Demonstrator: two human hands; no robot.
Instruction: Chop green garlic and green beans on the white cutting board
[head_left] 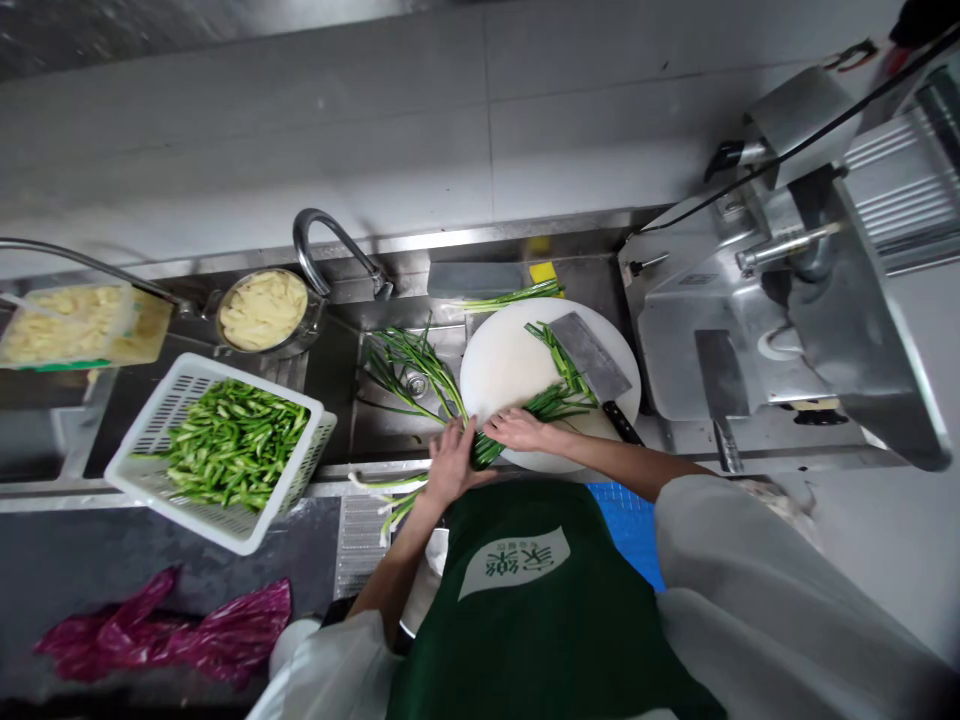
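A bunch of green onions (pixel 486 452) lies across the near left edge of the round white cutting board (pixel 502 360), its white ends sticking out at lower left. My left hand (pixel 450 462) is closed around the bunch just off the board. Beside it, my right hand (pixel 516 428) presses on the same bunch at the board's edge, fingers curled over the stalks. Cut green onion pieces (pixel 559 355) lie on the board. A cleaver (pixel 590 355) rests flat at the board's right side, black handle toward me. More green onions (pixel 420 365) droop into the sink.
A white basket (pixel 131 440) of cut green peppers stands at left. Behind it are a bowl (pixel 262 310) and a tub (pixel 142 325) of pale slices. The faucet (pixel 337 235) arches over the sink (pixel 386 440). A metal slicer (pixel 810 290) stands at right, with another cleaver (pixel 721 375).
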